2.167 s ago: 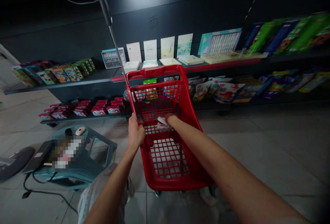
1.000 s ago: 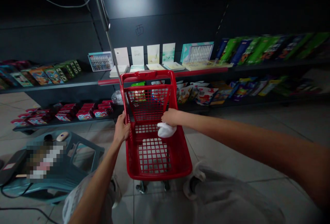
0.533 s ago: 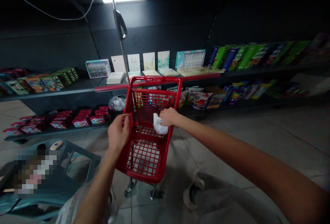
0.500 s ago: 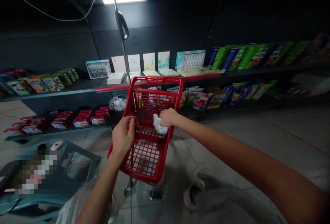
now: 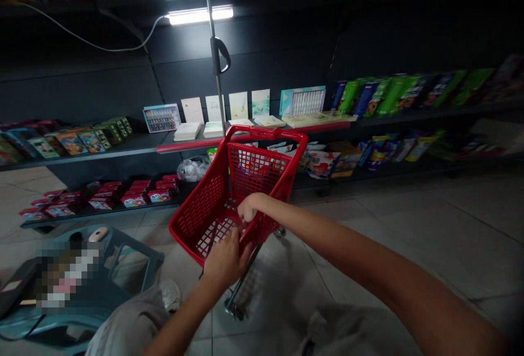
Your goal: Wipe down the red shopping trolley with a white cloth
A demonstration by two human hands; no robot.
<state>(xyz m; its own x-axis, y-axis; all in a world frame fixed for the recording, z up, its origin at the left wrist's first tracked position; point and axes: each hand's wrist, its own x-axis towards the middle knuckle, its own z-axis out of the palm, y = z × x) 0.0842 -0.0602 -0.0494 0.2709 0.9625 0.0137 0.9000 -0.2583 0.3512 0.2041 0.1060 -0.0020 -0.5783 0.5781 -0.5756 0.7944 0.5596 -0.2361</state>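
Note:
A small red plastic shopping cart point(image 5: 204, 211) stands on the tiled floor in front of me, tipped and turned so its open basket faces left. My left hand point(image 5: 224, 260) grips the cart's near rim from below. My right hand point(image 5: 248, 208) is closed and rests on the right rim, fingers curled inside the basket. The white cloth it held earlier is hidden from view. A metal pole point(image 5: 214, 55) with a black handle rises behind the cart.
Dark shelves point(image 5: 135, 143) along the back wall carry boxes, cards and bright packets. A teal plastic stool point(image 5: 123, 257) with a mouse and a blurred item sits at lower left. My knees in light trousers show at the bottom. Tiled floor stretches right.
The cart has swung and tilted, its front now pointing left. My left hand slid from the left rim to the near corner. The white cloth in my right hand is no longer visible.

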